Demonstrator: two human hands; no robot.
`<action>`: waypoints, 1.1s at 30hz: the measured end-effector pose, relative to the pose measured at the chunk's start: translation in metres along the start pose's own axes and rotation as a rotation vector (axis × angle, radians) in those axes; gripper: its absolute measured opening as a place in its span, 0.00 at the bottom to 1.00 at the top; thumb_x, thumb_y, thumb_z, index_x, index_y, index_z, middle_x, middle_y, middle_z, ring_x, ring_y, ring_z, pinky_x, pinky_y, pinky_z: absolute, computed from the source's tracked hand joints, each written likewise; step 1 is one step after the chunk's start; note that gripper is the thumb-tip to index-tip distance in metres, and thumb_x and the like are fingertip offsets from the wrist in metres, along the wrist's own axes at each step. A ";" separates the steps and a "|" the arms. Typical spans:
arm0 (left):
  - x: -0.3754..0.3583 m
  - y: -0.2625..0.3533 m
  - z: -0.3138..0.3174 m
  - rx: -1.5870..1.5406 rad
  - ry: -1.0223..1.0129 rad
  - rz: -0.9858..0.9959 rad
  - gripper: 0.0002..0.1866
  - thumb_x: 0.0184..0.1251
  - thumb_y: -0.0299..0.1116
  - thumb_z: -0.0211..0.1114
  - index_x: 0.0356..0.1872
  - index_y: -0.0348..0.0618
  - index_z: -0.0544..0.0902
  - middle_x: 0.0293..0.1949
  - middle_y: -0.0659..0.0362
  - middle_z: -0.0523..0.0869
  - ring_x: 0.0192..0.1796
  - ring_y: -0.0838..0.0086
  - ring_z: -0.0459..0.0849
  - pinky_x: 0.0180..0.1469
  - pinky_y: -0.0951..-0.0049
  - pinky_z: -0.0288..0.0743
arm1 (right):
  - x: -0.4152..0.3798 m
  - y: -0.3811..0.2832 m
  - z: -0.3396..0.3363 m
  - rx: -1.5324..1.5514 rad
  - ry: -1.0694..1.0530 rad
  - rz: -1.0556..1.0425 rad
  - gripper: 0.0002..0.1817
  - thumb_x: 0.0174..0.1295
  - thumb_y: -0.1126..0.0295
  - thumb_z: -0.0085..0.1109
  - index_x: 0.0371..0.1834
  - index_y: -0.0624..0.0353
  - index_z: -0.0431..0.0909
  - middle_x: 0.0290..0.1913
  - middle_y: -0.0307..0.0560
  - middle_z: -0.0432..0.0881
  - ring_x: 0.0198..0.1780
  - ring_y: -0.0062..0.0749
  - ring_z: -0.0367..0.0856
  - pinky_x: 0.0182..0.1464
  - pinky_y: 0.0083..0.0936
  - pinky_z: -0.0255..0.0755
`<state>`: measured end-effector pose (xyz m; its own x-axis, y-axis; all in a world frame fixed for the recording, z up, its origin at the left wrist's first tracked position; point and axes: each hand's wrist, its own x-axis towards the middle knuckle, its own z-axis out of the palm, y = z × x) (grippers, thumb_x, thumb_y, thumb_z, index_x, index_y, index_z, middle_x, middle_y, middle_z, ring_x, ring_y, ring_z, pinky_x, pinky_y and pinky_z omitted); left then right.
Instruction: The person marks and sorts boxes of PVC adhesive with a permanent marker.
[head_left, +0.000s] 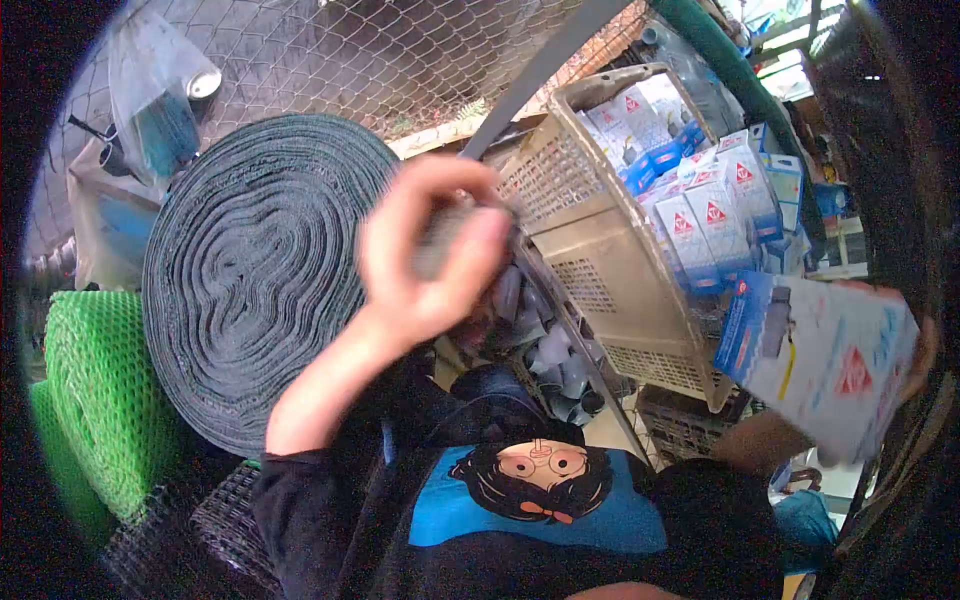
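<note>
My left hand (425,245) is raised in front of the dark rolled mesh (260,270), blurred by motion. Its fingers and thumb curve around a greyish patch; whether that is a held thing or background, I cannot tell. On the right, my right hand (928,350) grips the far edge of a white and blue box (825,355) with a red triangle logo, mostly hidden behind it. This box is tilted beside a beige plastic crate (570,215). Similar white and blue boxes (710,215) are packed in and around the crate.
Green mesh rolls (105,400) stand at the left, with black netting (235,525) below. Wire fencing (370,60) runs behind. Grey plastic fittings (565,365) lie under the crate's near side. Plastic bags (155,100) hang at the upper left.
</note>
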<state>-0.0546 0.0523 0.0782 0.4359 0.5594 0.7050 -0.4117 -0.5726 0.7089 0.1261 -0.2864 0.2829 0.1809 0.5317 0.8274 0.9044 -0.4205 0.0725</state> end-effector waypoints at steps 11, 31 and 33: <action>-0.086 0.068 -0.131 0.453 0.446 -0.140 0.14 0.63 0.33 0.71 0.47 0.39 0.82 0.41 0.55 0.86 0.44 0.69 0.85 0.46 0.69 0.77 | 0.034 -0.120 0.013 1.035 -0.871 -0.263 0.40 0.56 0.46 0.69 0.63 0.66 0.70 0.38 0.63 0.88 0.42 0.51 0.90 0.44 0.47 0.86; -0.133 0.099 -0.107 0.468 0.478 -0.258 0.14 0.62 0.32 0.71 0.47 0.39 0.83 0.44 0.55 0.86 0.47 0.68 0.85 0.51 0.67 0.76 | 0.062 -0.135 0.071 1.123 -0.920 -0.396 0.36 0.48 0.55 0.74 0.59 0.64 0.76 0.55 0.53 0.84 0.55 0.45 0.86 0.57 0.40 0.81; -0.136 0.101 -0.105 0.483 0.490 -0.271 0.14 0.62 0.32 0.71 0.47 0.39 0.83 0.44 0.55 0.86 0.47 0.68 0.85 0.52 0.67 0.76 | 0.069 -0.133 0.088 1.153 -0.939 -0.393 0.36 0.50 0.55 0.73 0.60 0.64 0.75 0.56 0.54 0.83 0.56 0.45 0.85 0.57 0.40 0.80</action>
<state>-0.2396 -0.0182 0.0558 0.0184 0.8575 0.5141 0.1066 -0.5130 0.8517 0.0528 -0.1290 0.2816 -0.3627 0.9124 0.1898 0.6694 0.3968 -0.6281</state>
